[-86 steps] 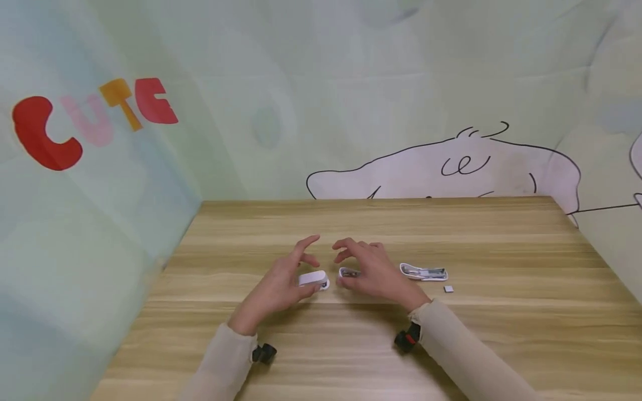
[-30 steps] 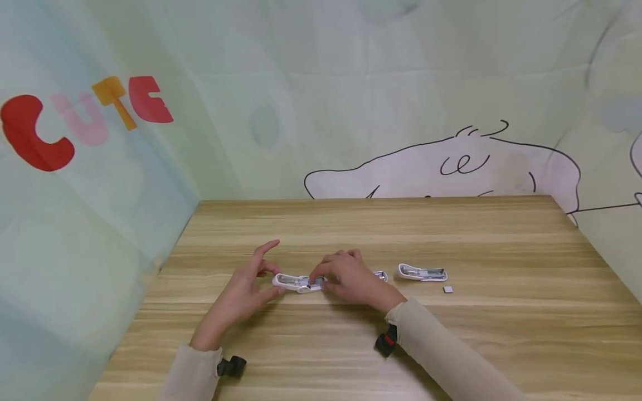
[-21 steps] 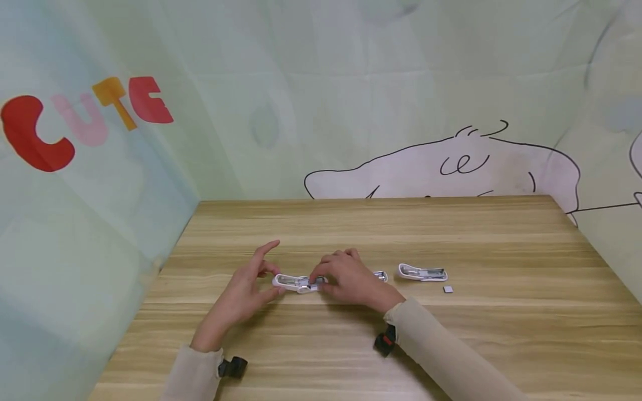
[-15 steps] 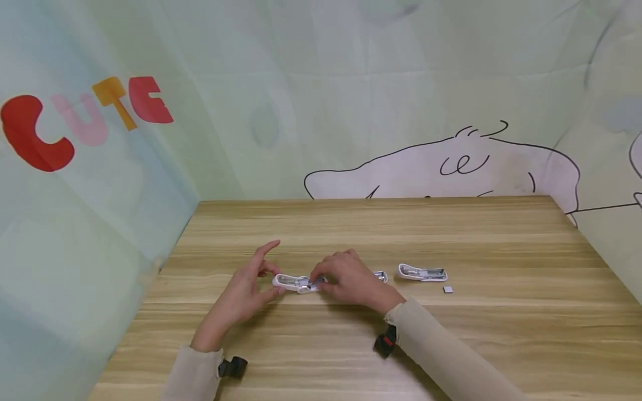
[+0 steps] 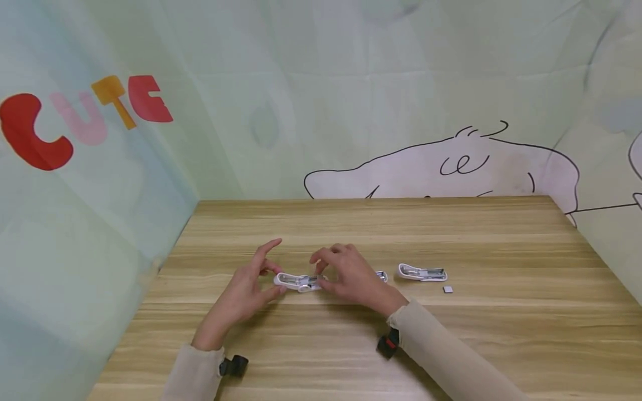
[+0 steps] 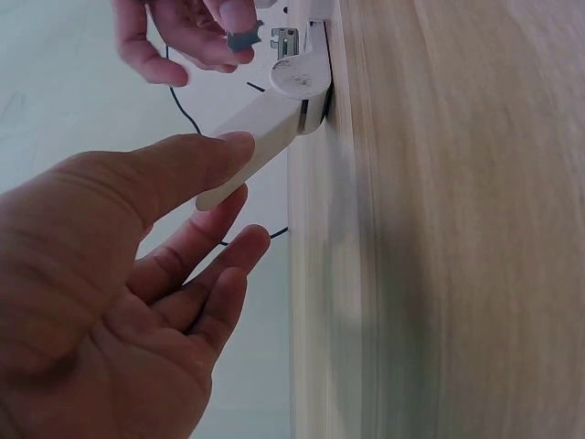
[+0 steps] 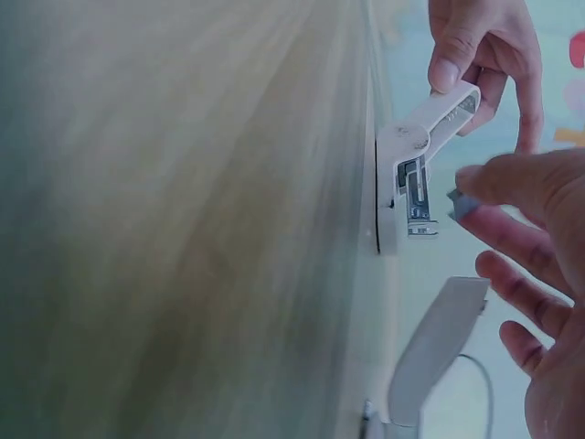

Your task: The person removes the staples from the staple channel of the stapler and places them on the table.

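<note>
My left hand (image 5: 244, 291) pinches the raised top arm of a white stapler (image 5: 290, 280) between thumb and finger. That stapler lies opened on the wooden table, its metal staple channel (image 7: 419, 197) showing in the right wrist view. Just above and beside the channel, my right hand (image 5: 353, 278) pinches a small grey strip of staples (image 7: 462, 204) between thumb and fingertip. The strip is apart from the channel. It also shows in the left wrist view as a dark grey piece (image 6: 244, 39). A second opened stapler (image 5: 382, 276) is mostly hidden behind my right hand.
To the right lies a third opened white stapler (image 5: 423, 273), with a small grey-white block (image 5: 448, 289) in front of it. The wooden table (image 5: 321, 345) meets a printed cloth backdrop (image 5: 251, 111) at its back and left.
The stapler at my left hand was closed; now it is open and a little further left. My right hand left the second stapler, reached into this one, and has just lifted slightly with the staples.
</note>
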{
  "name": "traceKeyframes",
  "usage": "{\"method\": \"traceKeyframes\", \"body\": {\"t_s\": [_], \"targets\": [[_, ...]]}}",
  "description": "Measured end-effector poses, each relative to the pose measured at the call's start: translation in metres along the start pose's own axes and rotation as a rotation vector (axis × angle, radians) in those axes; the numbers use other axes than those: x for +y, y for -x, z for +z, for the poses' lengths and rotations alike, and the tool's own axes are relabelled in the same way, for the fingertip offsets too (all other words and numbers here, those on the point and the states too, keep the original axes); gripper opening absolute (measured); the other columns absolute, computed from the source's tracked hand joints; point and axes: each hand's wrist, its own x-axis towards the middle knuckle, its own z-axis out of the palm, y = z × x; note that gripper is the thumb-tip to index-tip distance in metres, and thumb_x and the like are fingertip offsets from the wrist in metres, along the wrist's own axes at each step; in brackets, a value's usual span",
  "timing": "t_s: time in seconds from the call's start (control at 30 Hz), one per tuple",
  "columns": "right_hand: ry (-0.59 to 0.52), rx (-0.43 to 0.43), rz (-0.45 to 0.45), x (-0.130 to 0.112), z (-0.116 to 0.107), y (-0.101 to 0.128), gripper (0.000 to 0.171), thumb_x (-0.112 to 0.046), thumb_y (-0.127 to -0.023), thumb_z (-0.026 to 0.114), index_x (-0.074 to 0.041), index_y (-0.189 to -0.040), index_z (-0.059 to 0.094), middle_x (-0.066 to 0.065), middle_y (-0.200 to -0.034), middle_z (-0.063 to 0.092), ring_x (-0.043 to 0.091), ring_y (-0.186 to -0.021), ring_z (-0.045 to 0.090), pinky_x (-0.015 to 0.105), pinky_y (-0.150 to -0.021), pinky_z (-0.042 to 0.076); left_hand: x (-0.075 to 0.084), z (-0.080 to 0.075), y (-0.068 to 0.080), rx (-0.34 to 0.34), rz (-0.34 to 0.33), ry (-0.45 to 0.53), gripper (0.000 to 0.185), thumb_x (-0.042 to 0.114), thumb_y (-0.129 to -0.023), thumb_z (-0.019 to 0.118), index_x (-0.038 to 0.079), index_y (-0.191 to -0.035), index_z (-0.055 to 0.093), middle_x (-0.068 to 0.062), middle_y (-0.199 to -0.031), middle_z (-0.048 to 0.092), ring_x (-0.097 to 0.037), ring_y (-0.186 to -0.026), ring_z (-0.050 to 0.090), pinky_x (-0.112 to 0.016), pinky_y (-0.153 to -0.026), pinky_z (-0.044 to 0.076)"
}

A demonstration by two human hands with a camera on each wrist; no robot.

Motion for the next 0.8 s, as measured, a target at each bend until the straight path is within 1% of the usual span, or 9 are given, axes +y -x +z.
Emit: {"method": "traceKeyframes", "body": {"t_s": [0.13, 0.3, 0.43, 0.53, 0.67, 0.73, 0.8], "targets": [[0.093, -0.078, -0.037, -0.008, -0.004, 0.003, 0.052, -0.021, -0.086, 0.079, -0.021, -0.132, 0.054, -0.015, -0.093, 0.073, 0.017, -0.112, 0.057, 0.045, -0.106, 0.035, 0.001, 0.0, 0.0, -0.001, 0.007, -0.002, 0.1, 0.009, -0.079, 0.086, 0.027, -0.157, 0.025, 0.003, -0.105, 0.071, -0.028, -0.113, 0.063, -0.055, -0.101, 0.047], [0.192, -0.189, -0.045, -0.013, -0.004, 0.006, 0.06, -0.023, -0.089, 0.075, -0.023, -0.141, 0.046, -0.016, -0.092, 0.071, 0.016, -0.118, 0.056, 0.045, -0.108, 0.03, 0.001, 0.001, -0.001, -0.003, 0.017, -0.004, 0.1, 0.008, -0.079, 0.085, 0.025, -0.157, 0.025, 0.003, -0.104, 0.071, -0.028, -0.113, 0.064, -0.054, -0.101, 0.048], [0.227, -0.221, -0.05, -0.014, -0.004, 0.008, 0.064, -0.025, -0.088, 0.076, -0.022, -0.144, 0.044, -0.016, -0.092, 0.07, 0.017, -0.118, 0.056, 0.045, -0.108, 0.031, 0.001, 0.002, -0.003, -0.004, 0.013, 0.0, 0.101, 0.006, -0.078, 0.085, 0.025, -0.157, 0.026, 0.003, -0.104, 0.071, -0.028, -0.113, 0.063, -0.053, -0.101, 0.048], [0.205, -0.21, -0.039, -0.014, -0.005, 0.009, 0.067, -0.026, -0.087, 0.077, -0.022, -0.144, 0.043, -0.016, -0.092, 0.07, 0.017, -0.118, 0.055, 0.045, -0.109, 0.03, 0.001, 0.002, -0.002, -0.004, 0.017, 0.001, 0.101, 0.005, -0.078, 0.085, 0.025, -0.157, 0.025, 0.003, -0.104, 0.071, -0.027, -0.113, 0.063, -0.053, -0.101, 0.048], [0.144, -0.147, -0.019, -0.013, -0.01, 0.014, 0.066, -0.026, -0.086, 0.079, -0.022, -0.142, 0.045, -0.015, -0.096, 0.07, 0.017, -0.118, 0.055, 0.045, -0.109, 0.029, 0.002, 0.001, -0.002, -0.008, 0.008, 0.005, 0.101, 0.007, -0.079, 0.085, 0.029, -0.157, 0.025, 0.002, -0.107, 0.071, -0.026, -0.113, 0.063, -0.051, -0.101, 0.048], [0.116, -0.097, -0.016, -0.011, -0.014, 0.018, 0.065, -0.026, -0.085, 0.079, -0.021, -0.141, 0.047, -0.013, -0.099, 0.07, 0.017, -0.117, 0.055, 0.045, -0.109, 0.029, 0.002, 0.001, -0.001, -0.007, 0.002, 0.015, 0.101, 0.01, -0.079, 0.086, 0.032, -0.157, 0.025, -0.002, -0.113, 0.07, -0.026, -0.116, 0.062, -0.051, -0.1, 0.048], [0.086, -0.044, -0.017, -0.007, -0.02, 0.025, 0.065, -0.025, -0.084, 0.08, -0.02, -0.14, 0.049, -0.011, -0.106, 0.07, 0.016, -0.117, 0.054, 0.045, -0.109, 0.028, 0.002, 0.001, 0.0, -0.004, -0.007, 0.026, 0.103, 0.014, -0.078, 0.088, 0.034, -0.156, 0.025, -0.006, -0.123, 0.067, -0.029, -0.122, 0.059, -0.052, -0.101, 0.047]]}}
